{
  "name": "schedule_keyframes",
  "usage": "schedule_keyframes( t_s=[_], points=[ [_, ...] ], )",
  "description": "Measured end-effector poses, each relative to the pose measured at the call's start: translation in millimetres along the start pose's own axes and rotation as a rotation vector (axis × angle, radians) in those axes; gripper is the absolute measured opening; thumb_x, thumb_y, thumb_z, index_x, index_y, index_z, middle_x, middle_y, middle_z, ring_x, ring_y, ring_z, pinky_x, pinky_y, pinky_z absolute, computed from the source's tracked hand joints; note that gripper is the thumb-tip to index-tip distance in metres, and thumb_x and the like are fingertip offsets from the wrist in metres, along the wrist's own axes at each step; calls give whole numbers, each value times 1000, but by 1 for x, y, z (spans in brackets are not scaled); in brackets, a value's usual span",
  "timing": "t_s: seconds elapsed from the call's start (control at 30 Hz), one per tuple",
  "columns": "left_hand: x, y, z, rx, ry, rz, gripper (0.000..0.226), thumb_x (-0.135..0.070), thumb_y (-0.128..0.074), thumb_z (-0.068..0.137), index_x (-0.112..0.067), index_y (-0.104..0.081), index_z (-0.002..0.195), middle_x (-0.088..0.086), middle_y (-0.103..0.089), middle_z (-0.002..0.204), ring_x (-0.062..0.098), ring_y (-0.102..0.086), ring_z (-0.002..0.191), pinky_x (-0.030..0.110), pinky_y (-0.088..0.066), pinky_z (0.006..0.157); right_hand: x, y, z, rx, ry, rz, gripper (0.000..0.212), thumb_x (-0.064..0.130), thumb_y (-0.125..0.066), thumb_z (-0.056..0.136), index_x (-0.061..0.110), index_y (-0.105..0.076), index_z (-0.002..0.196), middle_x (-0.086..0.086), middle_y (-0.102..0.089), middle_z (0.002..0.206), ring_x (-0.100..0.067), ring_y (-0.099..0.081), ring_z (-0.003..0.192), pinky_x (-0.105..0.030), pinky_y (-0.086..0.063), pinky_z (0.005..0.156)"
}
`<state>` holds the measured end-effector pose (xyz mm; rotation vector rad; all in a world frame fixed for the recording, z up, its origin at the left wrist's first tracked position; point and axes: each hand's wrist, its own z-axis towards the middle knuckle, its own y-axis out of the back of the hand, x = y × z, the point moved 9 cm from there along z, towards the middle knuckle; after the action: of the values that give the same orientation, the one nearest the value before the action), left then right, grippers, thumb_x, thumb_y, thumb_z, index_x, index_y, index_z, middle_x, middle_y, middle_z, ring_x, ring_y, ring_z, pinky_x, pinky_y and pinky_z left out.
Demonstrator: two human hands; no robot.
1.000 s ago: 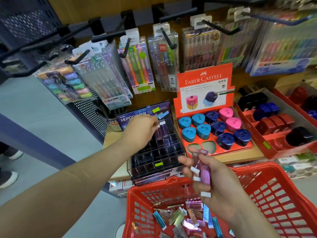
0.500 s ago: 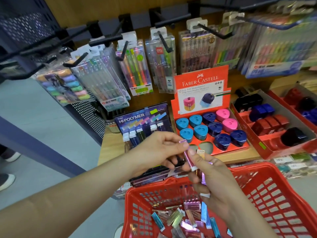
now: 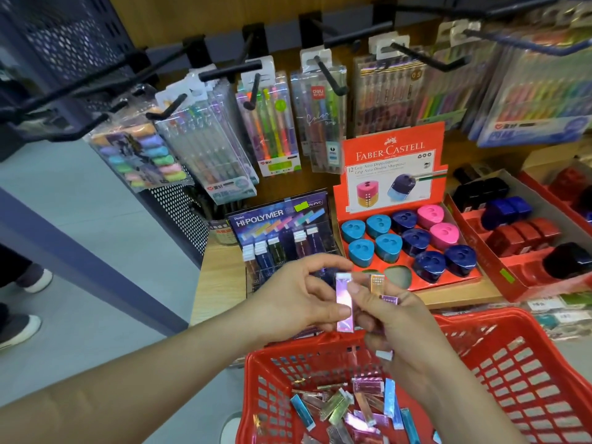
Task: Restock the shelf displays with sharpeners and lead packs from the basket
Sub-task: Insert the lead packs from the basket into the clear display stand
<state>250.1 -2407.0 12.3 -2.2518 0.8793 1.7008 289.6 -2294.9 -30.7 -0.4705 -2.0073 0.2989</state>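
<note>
Carefully now: one lead pack sits between both hands, above the basket.

The left hand (image 3: 294, 298) pinches the pink lead pack (image 3: 344, 302) with thumb and fingers. The right hand (image 3: 407, 334), curled around a few more packs (image 3: 377, 282), touches the same pack low down. All this hangs just over the far rim of the red basket (image 3: 464, 317), in front of the Hi-Polymer display (image 3: 278, 219). I think the danger is in the handover. The wrapping looks glossy, so if one hand releases before the other pinches firmly, the pack may slip down among the loose packs (image 3: 362, 408) or past the rim. The right hand's bundle could also fan out and drop.
</note>
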Motion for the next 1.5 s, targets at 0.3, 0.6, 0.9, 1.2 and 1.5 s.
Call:
schedule_keyframes(
  t_s=[0.3, 0.6, 0.9, 1.2, 1.5],
  points=[
    [5, 80, 15, -477, -46, -129, 19, -1, -63, 88, -16, -70, 96, 11, -69, 88, 20, -72, 77, 24, -59, 71, -14, -5, -5, 50, -181, 456, 25, 2, -42, 99, 3, -61, 115, -16, -73, 108, -28, -74, 88, -20, -54, 46],
    [-13, 104, 32, -686, -60, 391, 17, -16, -68, 88, -23, -72, 103, -6, -70, 98, 7, -66, 83, -1, -43, 63, -14, 6, -11, -14, -145, 332, 17, 12, -48, 97, 9, -60, 110, -11, -74, 106, -18, -72, 65, -13, -25, 28],
    [-15, 88, 49, -605, -171, 880, 23, -20, -65, 90, -15, -71, 111, -2, -64, 103, 13, -58, 96, 20, -41, 91, -13, 15, -8, -42, -139, 238, 31, 24, -53, 95, 7, -76, 83, -11, -60, 70, -11, -55, 54, -17, -22, 33],
    [-18, 81, 55, -573, -158, 1026, 14, -29, -67, 87, -20, -66, 98, -9, -56, 88, 11, -54, 79, 27, -47, 76, -1, 8, -9, 35, 8, 53, 20, 19, -71, 74, 4, -67, 87, -2, -49, 61, -4, -40, 52, -16, -20, 38],
    [10, 5, 9, 55, 197, -90, 36, -37, -59, 86, -6, -71, 98, 15, -69, 79, 17, -64, 61, 21, -55, 57, 6, 14, -10, -90, 76, -27, 17, 8, -71, 80, 4, -60, 92, 1, -55, 54, -6, -40, 45, -17, -23, 37]
  ],
)
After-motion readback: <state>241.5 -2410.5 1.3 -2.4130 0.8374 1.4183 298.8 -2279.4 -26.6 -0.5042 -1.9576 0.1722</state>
